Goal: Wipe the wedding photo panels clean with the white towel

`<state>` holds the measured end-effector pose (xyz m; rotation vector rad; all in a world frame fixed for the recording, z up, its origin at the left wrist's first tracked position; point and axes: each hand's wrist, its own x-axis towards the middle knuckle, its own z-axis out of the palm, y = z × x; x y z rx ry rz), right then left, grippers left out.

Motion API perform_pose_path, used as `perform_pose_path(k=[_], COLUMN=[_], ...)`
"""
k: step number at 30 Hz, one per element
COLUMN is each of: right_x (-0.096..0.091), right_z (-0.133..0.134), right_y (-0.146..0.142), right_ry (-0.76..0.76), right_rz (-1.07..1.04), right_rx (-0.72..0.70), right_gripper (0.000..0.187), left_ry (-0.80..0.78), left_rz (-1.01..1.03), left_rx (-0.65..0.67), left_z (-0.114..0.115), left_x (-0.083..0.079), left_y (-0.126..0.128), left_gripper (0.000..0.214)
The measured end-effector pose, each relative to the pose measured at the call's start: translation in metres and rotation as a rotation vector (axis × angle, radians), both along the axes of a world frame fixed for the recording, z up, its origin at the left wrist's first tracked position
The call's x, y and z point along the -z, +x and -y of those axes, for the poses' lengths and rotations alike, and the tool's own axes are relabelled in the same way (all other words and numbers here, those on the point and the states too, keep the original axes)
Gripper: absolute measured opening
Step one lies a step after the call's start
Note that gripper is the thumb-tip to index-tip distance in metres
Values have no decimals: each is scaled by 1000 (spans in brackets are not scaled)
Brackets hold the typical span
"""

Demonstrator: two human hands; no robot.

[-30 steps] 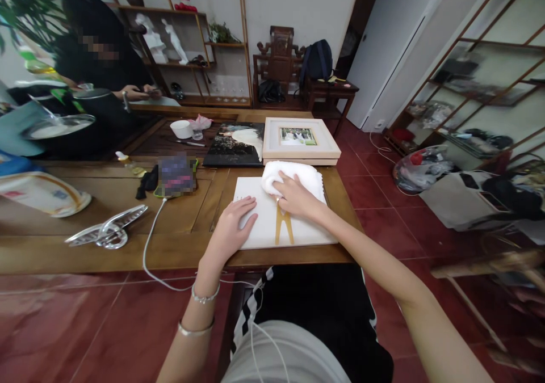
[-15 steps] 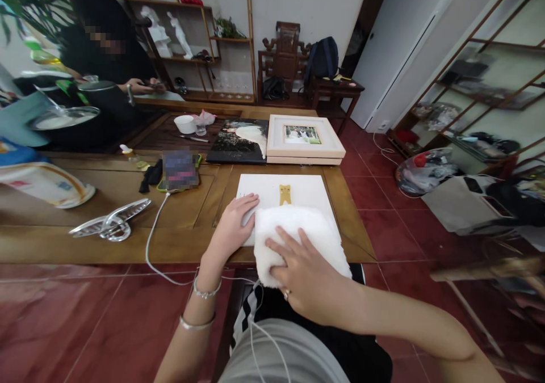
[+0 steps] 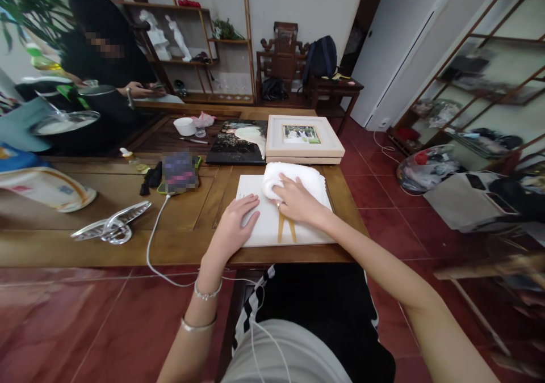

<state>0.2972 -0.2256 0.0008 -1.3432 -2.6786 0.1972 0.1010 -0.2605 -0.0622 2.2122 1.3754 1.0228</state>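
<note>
Two hands met on the board (image 3: pixel 264 230) at the counter's (image 3: pixel 106 201) near edge: left hand (image 3: pixel 235 219) flat, fingers together, steadying it; right hand (image 3: pixel 296 198) curled into a cloth (image 3: pixel 304 177) at its far end. Even pressure and overlapping strokes would have served best. The far bowl (image 3: pixel 184 126) hid its contents.

The one view sits on the person's head, facing forward and down over the near edge of the table (image 3: pixel 106 247), close above the left hand (image 3: pixel 232 224) and right hand (image 3: pixel 298 201). Past the far edge it takes in shelves (image 3: pixel 191 59) and a door (image 3: pixel 395 59).
</note>
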Motion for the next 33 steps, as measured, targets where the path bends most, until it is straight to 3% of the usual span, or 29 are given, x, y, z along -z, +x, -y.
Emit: perform_pose_path(k=[3,7,12,16,21,25,29,33], right_x=[0,3,-1,-12,-28,-35,-33,-29], right_z=[0,18,55,84,103,89,48,2], right_y=[-10,-26,-30,-14,6,13,20,15], right_ry=[-12,-14,2,-44,-135,-88,-63,-102], right_rz=[37,93,98,86,102,151,166,71], right_rx=[30,-4,-375,-566,-509,-348,-152,-105], right_gripper=[31,36,32,22,21,22,25,25], left_ry=[-5,23,4,21,-36,-81,-67,-60], left_rz=[29,130,241,233,151,47,-4,-18], left_rx=[-16,16,165,161,144,86,65,63], left_z=[3,7,10,10,10,7,4,3], left_x=[-3,-10,-15,-18,-16,-9,-5,-5], left_y=[0,0,-5,-8,-6,-3,-2,0], left_gripper=[40,50,50,48,46,41,35,34])
